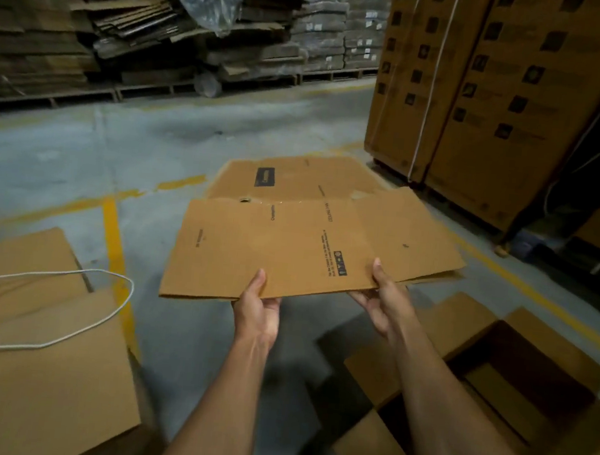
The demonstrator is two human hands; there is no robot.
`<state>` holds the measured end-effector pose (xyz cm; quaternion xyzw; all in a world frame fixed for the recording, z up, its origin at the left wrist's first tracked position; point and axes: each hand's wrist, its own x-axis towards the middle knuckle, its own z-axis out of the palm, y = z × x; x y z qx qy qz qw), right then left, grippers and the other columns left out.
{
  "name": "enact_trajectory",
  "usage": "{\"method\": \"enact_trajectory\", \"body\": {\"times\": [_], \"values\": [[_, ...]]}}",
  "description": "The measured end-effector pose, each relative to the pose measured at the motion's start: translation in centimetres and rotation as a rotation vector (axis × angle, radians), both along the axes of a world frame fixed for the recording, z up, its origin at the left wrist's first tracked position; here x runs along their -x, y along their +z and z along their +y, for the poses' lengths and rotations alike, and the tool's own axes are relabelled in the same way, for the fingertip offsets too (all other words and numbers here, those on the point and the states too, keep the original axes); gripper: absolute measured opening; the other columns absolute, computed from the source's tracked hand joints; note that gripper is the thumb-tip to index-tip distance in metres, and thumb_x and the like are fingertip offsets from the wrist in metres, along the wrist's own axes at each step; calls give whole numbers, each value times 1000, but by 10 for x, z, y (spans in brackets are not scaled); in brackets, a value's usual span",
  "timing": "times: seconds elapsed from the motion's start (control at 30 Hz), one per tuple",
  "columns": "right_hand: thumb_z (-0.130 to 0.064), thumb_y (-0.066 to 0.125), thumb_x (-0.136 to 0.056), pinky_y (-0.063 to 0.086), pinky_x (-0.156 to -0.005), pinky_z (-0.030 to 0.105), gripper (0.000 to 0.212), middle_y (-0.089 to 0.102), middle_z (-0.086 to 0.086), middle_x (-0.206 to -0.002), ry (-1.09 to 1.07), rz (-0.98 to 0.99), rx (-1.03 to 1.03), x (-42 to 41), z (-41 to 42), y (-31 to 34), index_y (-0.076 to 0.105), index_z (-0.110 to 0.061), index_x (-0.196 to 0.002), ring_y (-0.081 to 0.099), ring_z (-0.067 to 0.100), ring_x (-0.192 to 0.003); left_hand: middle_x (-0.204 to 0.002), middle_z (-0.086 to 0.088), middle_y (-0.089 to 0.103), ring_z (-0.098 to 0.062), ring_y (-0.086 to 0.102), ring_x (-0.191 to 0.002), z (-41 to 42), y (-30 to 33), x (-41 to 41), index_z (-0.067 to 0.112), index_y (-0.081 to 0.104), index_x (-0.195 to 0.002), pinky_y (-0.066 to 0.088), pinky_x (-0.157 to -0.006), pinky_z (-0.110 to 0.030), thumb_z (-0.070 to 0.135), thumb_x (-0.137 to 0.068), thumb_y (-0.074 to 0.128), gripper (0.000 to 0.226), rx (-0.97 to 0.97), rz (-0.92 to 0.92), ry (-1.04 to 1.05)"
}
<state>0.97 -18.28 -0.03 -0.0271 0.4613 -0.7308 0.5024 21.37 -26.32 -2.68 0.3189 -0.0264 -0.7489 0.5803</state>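
A flattened brown cardboard box with small black print hangs level above the concrete floor in the middle of the view. My left hand grips its near edge, thumb on top and fingers underneath. My right hand holds the same edge further right, thumb on top and fingers curled below. Another flattened box lies on the floor just beyond, partly hidden by the held one.
An open cardboard box with raised flaps stands at the lower right. A stack of flat cardboard with a white cord lies at the lower left. Tall strapped cartons rise at the right; pallets of flattened cardboard line the back. Yellow floor lines cross the floor.
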Motion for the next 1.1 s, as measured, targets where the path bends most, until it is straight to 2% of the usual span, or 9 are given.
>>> {"method": "enact_trajectory", "body": {"times": [0.17, 0.27, 0.37, 0.5, 0.67, 0.8, 0.9, 1.0, 1.1], "values": [[-24, 47, -111, 65, -73, 52, 46, 65, 20, -141, 121, -35, -27, 3, -42, -75, 39, -13, -156, 74, 38, -110, -131, -15, 69, -30, 69, -120, -24, -61, 6, 13, 61, -121, 61, -95, -45, -2, -101, 63, 25, -106, -83, 106], [-18, 41, -114, 64, -82, 59, 48, 50, 12, -155, 149, -101, -67, -14, -38, -135, 29, -28, -159, 59, 48, -130, -137, -16, 66, -31, 66, -124, -29, -113, 2, 14, 61, -116, 58, -99, -49, -2, -102, 62, 21, -204, -138, 144], [-23, 40, -114, 61, -86, 57, 48, 43, 6, -164, 202, -155, -153, -32, -29, -185, 30, -28, -161, 49, 46, -141, -141, -15, 65, -26, 69, -110, -23, -165, -7, 10, 61, -131, 59, -81, -42, 1, -104, 60, 29, -311, -190, 180], [-30, 39, -115, 46, -102, 59, 45, 46, 8, -163, 278, -201, -249, -52, -16, -230, 33, -26, -159, 44, 44, -147, -138, -18, 65, -28, 66, -116, -1, -222, -22, 5, 53, -147, 55, -95, -45, 8, -107, 59, 41, -426, -244, 209], [-23, 38, -115, 38, -119, 61, 51, 46, 12, -160, 299, -119, -233, -67, -26, -238, 23, -34, -163, 39, 43, -150, -139, -20, 66, -33, 65, -127, -7, -257, -24, 2, 53, -149, 51, -111, -54, 13, -108, 59, 43, -416, -216, 247], [-19, 32, -117, 37, -121, 57, 56, 44, 5, -156, 370, 10, -226, -63, -45, -226, 10, -38, -165, 35, 42, -153, -135, -19, 68, -32, 67, -123, -24, -254, -22, 6, 51, -148, 56, -104, -53, 17, -108, 60, 43, -408, -229, 313], [-19, 33, -116, 38, -121, 54, 52, 29, 6, -171, 430, 70, -260, -61, -49, -230, 19, -32, -165, 29, 41, -156, -139, -19, 65, -32, 66, -123, -35, -258, -24, 8, 46, -151, 59, -93, -48, 23, -108, 61, 49, -449, -226, 340], [-16, 35, -116, 35, -124, 53, 39, 34, 6, -169, 491, 82, -297, -67, -42, -234, 37, -26, -154, 26, 37, -158, -142, -17, 62, -35, 59, -135, -34, -266, -24, 7, 45, -153, 55, -103, -51, 40, -105, 63, 61, -558, -207, 215], [-17, 36, -116, 30, -126, 53, 46, 39, 4, -166, 516, 71, -324, -71, -34, -232, 31, -23, -162, 30, 31, -157, -136, -14, 59, -37, 53, -140, -24, -270, -25, 12, 55, -143, 55, -107, -49, 42, -104, 64, 50, -695, -190, 10]]}}
